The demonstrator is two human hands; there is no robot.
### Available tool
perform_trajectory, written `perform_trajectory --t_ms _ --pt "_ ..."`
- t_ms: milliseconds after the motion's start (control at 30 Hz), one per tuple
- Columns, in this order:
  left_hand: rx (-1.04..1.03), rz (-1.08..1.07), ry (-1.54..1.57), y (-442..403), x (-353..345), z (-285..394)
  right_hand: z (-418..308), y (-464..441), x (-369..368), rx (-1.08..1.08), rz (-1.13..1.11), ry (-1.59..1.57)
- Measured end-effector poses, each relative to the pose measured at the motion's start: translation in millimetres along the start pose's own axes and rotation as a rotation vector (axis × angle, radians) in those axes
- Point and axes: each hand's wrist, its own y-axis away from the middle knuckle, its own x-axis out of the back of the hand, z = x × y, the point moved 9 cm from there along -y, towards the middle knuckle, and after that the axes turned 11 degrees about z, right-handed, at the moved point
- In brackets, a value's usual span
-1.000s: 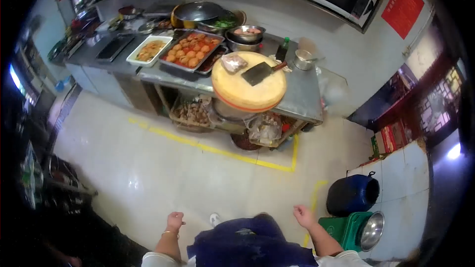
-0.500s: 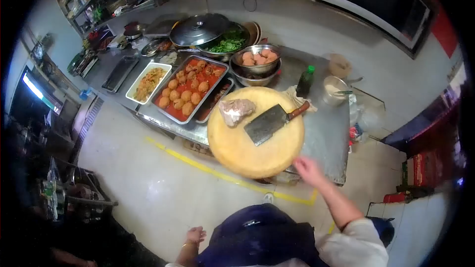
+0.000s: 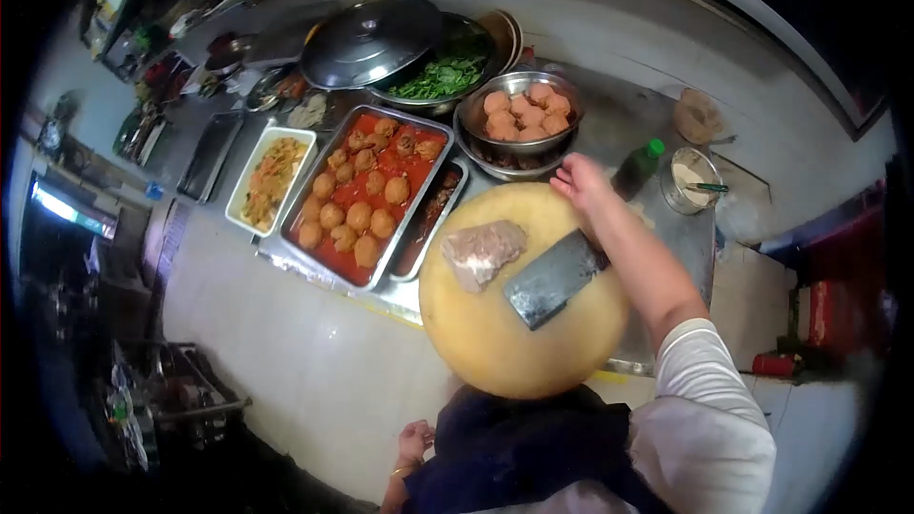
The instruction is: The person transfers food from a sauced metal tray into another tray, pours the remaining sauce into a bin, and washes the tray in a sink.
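Observation:
My right hand point(image 3: 583, 183) is over the far edge of a round wooden chopping board point(image 3: 476, 352), close to a steel bowl of pinkish meatballs point(image 3: 526, 119). Its fingers point left, partly bent, with nothing visible in them. A chunk of meat point(image 3: 482, 252) lies on the board's left half. To its right a cleaver point(image 3: 552, 278) rests flat; my forearm hides its handle. My left hand point(image 3: 416, 440) hangs low beside my dark apron point(image 3: 533, 452), fingers loosely bent and apart, holding nothing that I can see.
Left of the board stand a steel tray of meatballs in red sauce point(image 3: 357, 200) and a white tray of food point(image 3: 273, 176). Behind are a pan of leafy greens point(image 3: 443, 76) and a black lid point(image 3: 371, 43). A green bottle point(image 3: 638, 169) and a steel container point(image 3: 693, 181) stand at right.
My right hand has moved from the board's near right edge to its far edge, and my forearm now covers the cleaver's handle. The view has come closer to the table.

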Motion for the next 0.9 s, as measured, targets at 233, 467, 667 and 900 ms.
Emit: perform_trajectory --t_ms 233,467,667,900 --pt "0.240 -0.137 -0.034 -131 31 50 4 -52 -25 0.005 0.129 0.011" --pt "0.144 -0.061 -0.017 -169 34 177 -31 -6 -18 0.066 0.345 0.202" --pt "0.192 -0.074 -0.273 -183 21 185 -44 22 29 0.122 0.512 0.041" --pt "-0.503 -0.387 -0.696 -189 -12 186 -20 145 64 0.146 0.342 -0.287"
